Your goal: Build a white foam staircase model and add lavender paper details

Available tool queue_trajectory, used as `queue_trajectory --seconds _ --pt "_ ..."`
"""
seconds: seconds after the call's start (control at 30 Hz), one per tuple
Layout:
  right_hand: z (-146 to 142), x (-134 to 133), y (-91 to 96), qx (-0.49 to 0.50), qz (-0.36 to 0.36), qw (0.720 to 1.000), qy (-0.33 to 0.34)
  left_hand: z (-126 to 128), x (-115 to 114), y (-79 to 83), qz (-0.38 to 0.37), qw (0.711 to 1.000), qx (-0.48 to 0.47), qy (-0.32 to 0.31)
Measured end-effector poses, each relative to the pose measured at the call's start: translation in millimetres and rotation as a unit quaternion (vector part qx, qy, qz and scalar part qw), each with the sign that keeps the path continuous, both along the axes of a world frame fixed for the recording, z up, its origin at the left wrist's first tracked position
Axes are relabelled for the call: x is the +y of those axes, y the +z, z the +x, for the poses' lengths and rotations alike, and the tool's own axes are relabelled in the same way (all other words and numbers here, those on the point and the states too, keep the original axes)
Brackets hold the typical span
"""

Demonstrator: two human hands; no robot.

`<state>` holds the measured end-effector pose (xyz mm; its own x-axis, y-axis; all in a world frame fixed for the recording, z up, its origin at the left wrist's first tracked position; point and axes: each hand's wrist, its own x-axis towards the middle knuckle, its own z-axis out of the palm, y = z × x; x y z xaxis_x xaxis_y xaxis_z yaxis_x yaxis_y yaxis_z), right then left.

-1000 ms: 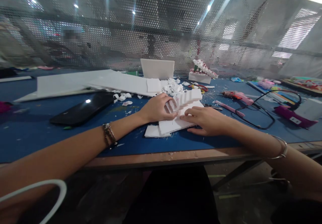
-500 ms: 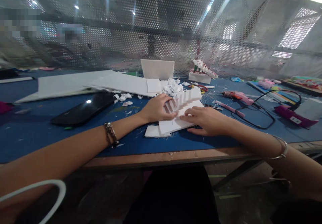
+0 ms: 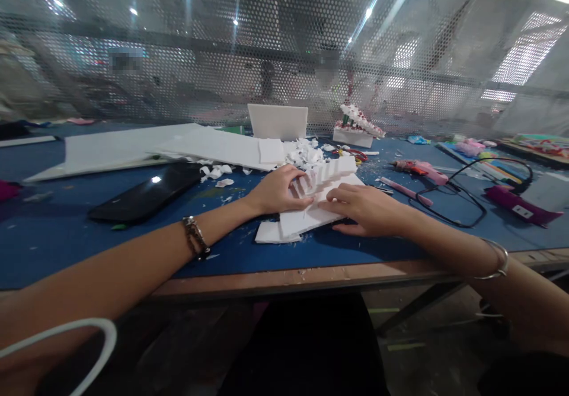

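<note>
Close to the middle of the worktop's (image 3: pixel 231 259) front edge, a ridged white piece (image 3: pixel 338 168) slants over a flat white sheet (image 3: pixel 299 224), with a smaller white offcut (image 3: pixel 273 233) lying at the sheet's left corner. The left hand (image 3: pixel 279 191) has its grip closed about the left end of the ridged piece, thumb on the near side and fingers bent over the far side. The right hand (image 3: pixel 364 207) lies over the right part of the flat sheet with its fingers curled; whether its grip pinches anything I cannot tell. Behind the ridged piece is a heap of white scraps (image 3: pixel 306 154), and toward the back edge stand an upright white panel (image 3: pixel 278 122) and a white box (image 3: pixel 353 137) topped with red-and-white decoration. Large white boards (image 3: pixel 213 142) stretch toward the left edge, a dark glossy slab (image 3: pixel 142 199) just in front of them. Toward the right edge lie a pink glue gun (image 3: pixel 422 172), a pink stick (image 3: pixel 406 191), a looping black cable (image 3: pixel 479 215) and a purple case (image 3: pixel 518 205).
</note>
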<state>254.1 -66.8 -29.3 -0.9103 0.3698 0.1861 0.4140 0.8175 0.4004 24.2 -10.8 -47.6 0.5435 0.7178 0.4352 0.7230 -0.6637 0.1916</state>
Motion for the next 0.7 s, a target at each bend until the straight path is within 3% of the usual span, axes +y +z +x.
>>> queue_trajectory --seconds 0.13,0.3,0.53,0.7 --pt "3 3 2.4 0.023 0.121 0.992 0.025 -6 6 3.8 -0.027 0.999 -0.011 -0.021" --pt "5 0 8.2 0.053 0.299 0.953 0.021 -12 12 8.2 -0.108 0.993 -0.02 -0.033" --pt "1 -5 12.4 0.008 0.321 0.947 -0.011 -15 13 11.1 -0.119 0.992 -0.015 -0.044" --pt "0 -6 14.6 -0.001 0.313 0.95 -0.007 -10 9 16.6 -0.082 0.996 0.008 -0.045"
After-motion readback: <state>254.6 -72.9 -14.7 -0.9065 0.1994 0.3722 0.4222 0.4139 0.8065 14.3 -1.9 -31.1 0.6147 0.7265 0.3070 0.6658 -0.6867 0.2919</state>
